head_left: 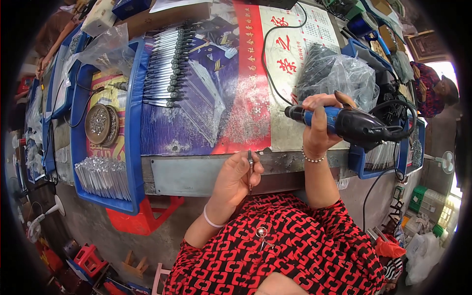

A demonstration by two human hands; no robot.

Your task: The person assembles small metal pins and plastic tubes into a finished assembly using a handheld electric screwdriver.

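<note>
My right hand (315, 138) is wrapped around a blue and black electric screwdriver (356, 124), its tip pointing left above the table's front edge. A black cord runs from its rear end. In front of my body, my left hand (230, 178) pinches a slim metal rod with a dark end (250, 160), held upright and apart from the screwdriver. Part of the rod is hidden by my fingers. Farther off to the left, a row of similar slim rods with dark ends (169, 66) lies on the table.
A blue tray (135, 162) at the left holds a bowl of tiny metal parts (101, 123) and a stack of flat silver pieces (102, 178). Clear plastic bags with dark pieces (344, 78) lie at the right, near another blue tray (361, 169). A red stool (132, 221) stands below.
</note>
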